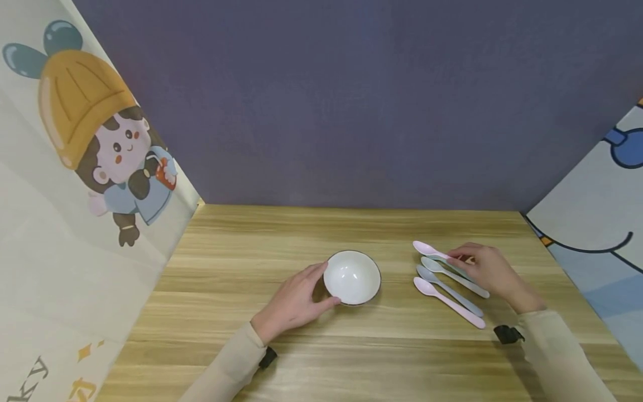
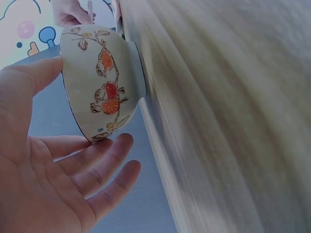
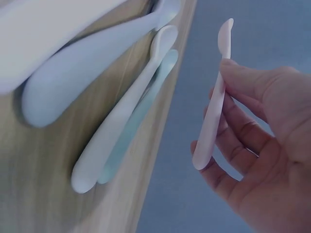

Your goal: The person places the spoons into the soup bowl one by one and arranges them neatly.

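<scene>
A white bowl with a dark rim stands upright on the table. My left hand holds it by its left side, thumb and fingertips at the rim. Orange and red fruit on a branch decorate its outer wall in the left wrist view. Over on the right, my right hand pinches a pale pink spoon by its handle, raised above the table. Below it lie a white spoon and a pale green spoon, side by side. Nearer me are a grey-blue spoon and another pink spoon.
The wood-grain table ends at a dark blue panel at the back. Cartoon-printed white panels flank it left and right. A black strap piece is at the right wrist.
</scene>
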Action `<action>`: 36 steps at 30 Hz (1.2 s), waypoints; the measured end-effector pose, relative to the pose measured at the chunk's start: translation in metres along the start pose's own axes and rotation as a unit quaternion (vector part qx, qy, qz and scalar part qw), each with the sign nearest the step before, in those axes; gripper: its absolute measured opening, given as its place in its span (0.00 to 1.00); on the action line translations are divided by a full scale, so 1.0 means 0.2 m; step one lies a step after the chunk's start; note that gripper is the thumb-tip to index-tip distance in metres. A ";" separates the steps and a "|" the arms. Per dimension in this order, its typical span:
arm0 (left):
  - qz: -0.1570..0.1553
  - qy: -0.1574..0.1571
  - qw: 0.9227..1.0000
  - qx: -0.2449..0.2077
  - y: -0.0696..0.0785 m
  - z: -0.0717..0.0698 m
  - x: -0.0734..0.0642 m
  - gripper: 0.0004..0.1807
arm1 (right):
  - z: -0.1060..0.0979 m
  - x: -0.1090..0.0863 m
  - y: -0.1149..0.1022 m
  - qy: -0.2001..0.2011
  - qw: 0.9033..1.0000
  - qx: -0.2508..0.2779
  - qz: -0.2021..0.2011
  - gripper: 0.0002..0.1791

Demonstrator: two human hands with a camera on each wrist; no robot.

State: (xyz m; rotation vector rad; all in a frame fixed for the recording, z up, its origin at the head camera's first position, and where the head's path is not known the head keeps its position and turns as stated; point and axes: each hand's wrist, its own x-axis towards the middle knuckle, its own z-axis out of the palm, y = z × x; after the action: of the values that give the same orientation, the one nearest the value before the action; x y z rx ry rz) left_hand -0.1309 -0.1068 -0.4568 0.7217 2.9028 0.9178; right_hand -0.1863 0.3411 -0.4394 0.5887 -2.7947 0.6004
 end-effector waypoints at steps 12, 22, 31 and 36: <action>-0.007 0.001 1.000 0.002 0.00 0.00 0.02 0.49 | 0.00 0.06 -0.06 -0.010 1.000 0.009 -0.017 0.06; -0.020 0.004 1.000 -0.001 0.00 0.01 0.07 0.49 | -0.01 0.15 -0.09 -0.021 0.998 0.015 -0.056 0.05; -0.024 0.010 1.000 -0.003 0.01 0.02 0.10 0.49 | -0.02 0.19 -0.14 -0.041 0.997 0.028 -0.067 0.05; -0.026 0.011 1.000 0.001 0.02 0.03 0.11 0.49 | -0.03 0.21 -0.15 -0.049 0.996 0.033 -0.070 0.07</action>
State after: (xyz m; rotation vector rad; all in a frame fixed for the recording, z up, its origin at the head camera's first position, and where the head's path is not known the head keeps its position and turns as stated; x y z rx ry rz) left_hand -0.1491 -0.0916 -0.4568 0.6362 2.9270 0.9246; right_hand -0.2096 0.3035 -0.4118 0.8413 -2.8022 0.6534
